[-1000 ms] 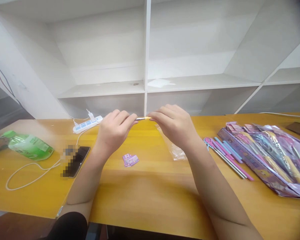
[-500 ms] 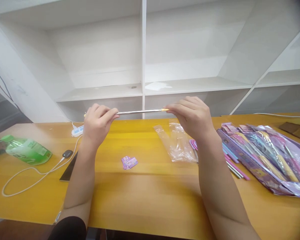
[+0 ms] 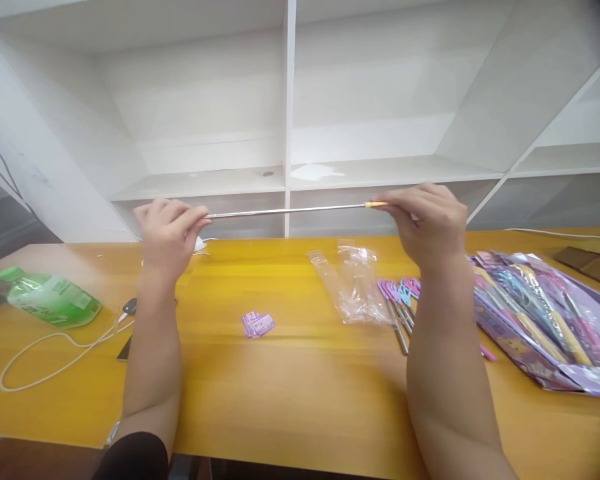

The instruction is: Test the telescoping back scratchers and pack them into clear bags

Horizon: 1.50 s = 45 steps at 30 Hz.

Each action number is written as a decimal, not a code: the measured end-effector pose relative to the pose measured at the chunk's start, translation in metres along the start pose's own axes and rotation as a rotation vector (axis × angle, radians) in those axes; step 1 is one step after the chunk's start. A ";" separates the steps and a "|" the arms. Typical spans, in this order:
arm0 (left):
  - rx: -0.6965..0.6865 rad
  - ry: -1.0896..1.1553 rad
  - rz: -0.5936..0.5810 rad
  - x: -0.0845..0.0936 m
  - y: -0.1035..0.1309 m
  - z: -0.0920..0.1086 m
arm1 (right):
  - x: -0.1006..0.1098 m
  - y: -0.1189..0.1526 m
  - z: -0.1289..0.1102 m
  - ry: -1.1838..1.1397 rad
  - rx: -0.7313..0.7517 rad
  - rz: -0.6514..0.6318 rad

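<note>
In front of the white shelving and over the orange-brown surface, I stretch both arms ahead of me. Clear plastic bags lie on the surface, nearer my right side. My left hand is closed in a pinch on the left part of a slim silver rod; my right hand pinches its other end. The rod is up in the air between them, its long axis running crosswise before me, almost level, rising slightly to the right. Neither hand is nearer, since both grip it, well apart along its line. Smallest is the yellow tip, partly covered by my right fingers.
</note>
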State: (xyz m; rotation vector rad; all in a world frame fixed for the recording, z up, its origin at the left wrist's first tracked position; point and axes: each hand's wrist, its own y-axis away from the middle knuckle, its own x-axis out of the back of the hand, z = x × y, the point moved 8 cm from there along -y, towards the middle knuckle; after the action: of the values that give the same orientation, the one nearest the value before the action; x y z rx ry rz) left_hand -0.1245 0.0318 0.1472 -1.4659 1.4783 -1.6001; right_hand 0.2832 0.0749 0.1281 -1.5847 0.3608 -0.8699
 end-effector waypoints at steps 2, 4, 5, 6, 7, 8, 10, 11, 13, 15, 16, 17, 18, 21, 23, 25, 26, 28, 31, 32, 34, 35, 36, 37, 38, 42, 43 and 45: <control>0.019 0.014 -0.034 0.000 0.001 -0.010 | 0.003 0.004 0.016 -0.010 -0.064 -0.022; 0.028 0.022 -0.059 -0.002 0.002 -0.014 | 0.001 0.006 0.023 -0.013 -0.112 -0.043; 0.033 0.023 -0.065 -0.004 0.002 -0.014 | -0.001 0.006 0.024 -0.012 -0.128 -0.048; 0.035 0.022 -0.071 -0.005 0.002 -0.014 | -0.003 0.006 0.024 -0.011 -0.135 -0.048; 0.040 0.021 -0.078 -0.006 0.003 -0.016 | -0.003 0.006 0.025 -0.011 -0.135 -0.045; 0.048 0.019 -0.086 -0.006 0.003 -0.019 | -0.002 0.006 0.027 -0.010 -0.133 -0.035; 0.078 0.003 -0.091 -0.001 0.006 -0.032 | 0.009 0.011 0.039 0.008 -0.150 0.006; 0.098 -0.010 -0.084 0.003 0.008 -0.041 | 0.019 0.016 0.049 0.028 -0.169 0.050; 0.145 -0.029 -0.050 0.016 0.012 -0.059 | 0.048 0.030 0.076 0.096 -0.235 0.162; 0.153 -0.018 -0.019 0.027 0.014 -0.069 | 0.081 0.048 0.100 0.157 -0.304 0.307; 0.152 -0.006 -0.038 0.028 0.015 -0.070 | 0.091 0.056 0.111 0.193 -0.358 0.316; 0.147 -0.001 -0.058 0.027 0.014 -0.069 | 0.100 0.063 0.119 0.207 -0.401 0.327; 0.146 0.003 -0.079 0.026 0.013 -0.066 | 0.107 0.067 0.123 0.206 -0.428 0.342; 0.112 0.013 -0.081 0.025 0.008 -0.051 | 0.114 0.071 0.126 0.134 -0.461 0.379; 0.070 0.011 -0.042 0.030 0.004 -0.045 | 0.109 0.069 0.126 0.070 -0.466 0.386; 0.060 -0.009 -0.002 0.036 0.003 -0.046 | 0.103 0.067 0.129 -0.001 -0.464 0.402; 0.068 -0.022 0.013 0.039 0.003 -0.048 | 0.100 0.066 0.130 -0.038 -0.460 0.416; 0.096 -0.040 0.042 0.043 0.003 -0.054 | 0.095 0.063 0.132 -0.095 -0.464 0.438; 0.162 -0.035 0.075 0.046 0.005 -0.063 | 0.087 0.061 0.136 -0.126 -0.557 0.442; 0.190 -0.030 0.086 0.046 0.005 -0.065 | 0.085 0.061 0.137 -0.135 -0.598 0.450; 0.247 -0.027 0.108 0.047 0.006 -0.070 | 0.083 0.060 0.136 -0.149 -0.651 0.467; 0.270 -0.028 0.123 0.048 0.006 -0.071 | 0.082 0.059 0.135 -0.152 -0.656 0.478; 0.288 -0.027 0.137 0.050 0.007 -0.073 | 0.082 0.058 0.134 -0.154 -0.650 0.487; 0.301 -0.023 0.148 0.051 0.007 -0.074 | 0.081 0.057 0.132 -0.157 -0.642 0.493; 0.307 -0.014 0.158 0.053 0.007 -0.074 | 0.080 0.056 0.132 -0.162 -0.638 0.498; 0.272 0.035 0.149 0.054 0.006 -0.071 | 0.078 0.054 0.132 -0.215 -0.675 0.535; 0.262 0.042 0.149 0.054 0.006 -0.070 | 0.077 0.053 0.132 -0.228 -0.686 0.542; 0.240 0.044 0.151 0.055 0.005 -0.068 | 0.075 0.051 0.132 -0.245 -0.708 0.544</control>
State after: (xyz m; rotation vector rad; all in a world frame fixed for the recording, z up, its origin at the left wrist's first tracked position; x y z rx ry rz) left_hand -0.2034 0.0064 0.1742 -1.1653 1.3329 -1.6601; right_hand 0.4385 0.1067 0.1060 -2.0577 0.9413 -0.1089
